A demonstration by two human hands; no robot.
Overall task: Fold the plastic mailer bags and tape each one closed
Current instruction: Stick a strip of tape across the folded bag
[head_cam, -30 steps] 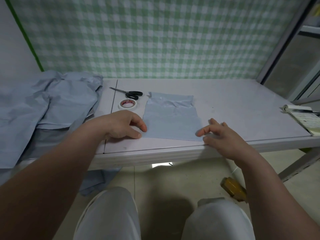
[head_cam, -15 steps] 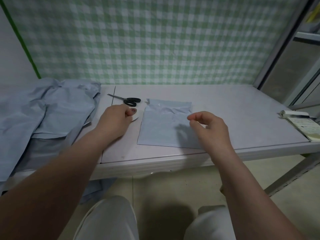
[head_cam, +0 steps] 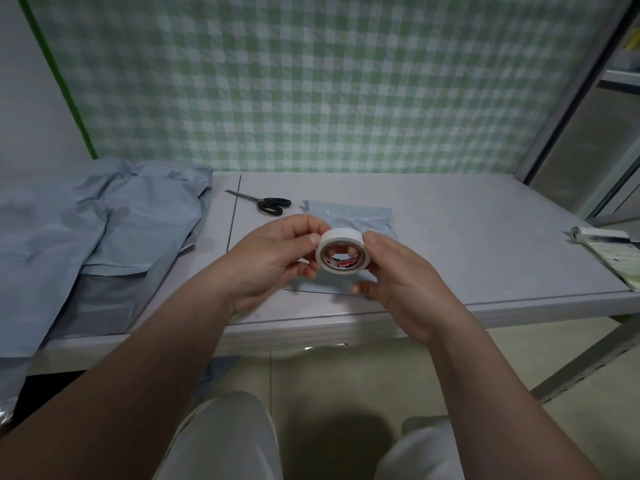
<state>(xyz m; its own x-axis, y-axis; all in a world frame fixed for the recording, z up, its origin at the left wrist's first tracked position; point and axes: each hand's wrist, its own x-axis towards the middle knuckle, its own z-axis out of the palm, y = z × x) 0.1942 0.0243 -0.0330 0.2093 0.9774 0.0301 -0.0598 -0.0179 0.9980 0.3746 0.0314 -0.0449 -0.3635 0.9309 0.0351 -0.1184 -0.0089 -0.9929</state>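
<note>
Both hands hold a white roll of tape [head_cam: 341, 239] above the table, its open core facing me. My left hand [head_cam: 273, 261] grips its left side with thumb and fingers. My right hand [head_cam: 398, 271] grips its right side, thumb on the top of the roll. Below and behind the roll lies a folded light-blue mailer bag [head_cam: 356, 216] flat on the grey table [head_cam: 485, 237], mostly hidden by my hands. A pile of unfolded light-blue mailer bags [head_cam: 86, 233] covers the table's left end.
Black-handled scissors [head_cam: 266, 203] lie on the table behind my left hand. A notebook with a pen [head_cam: 609, 251] sits at the right edge. A green checked cloth hangs behind the table. My knees are below the front edge.
My left hand has lifted the tape roll off the table and brought it over the folded bag. My right hand has come in and taken hold of the roll's other side.
</note>
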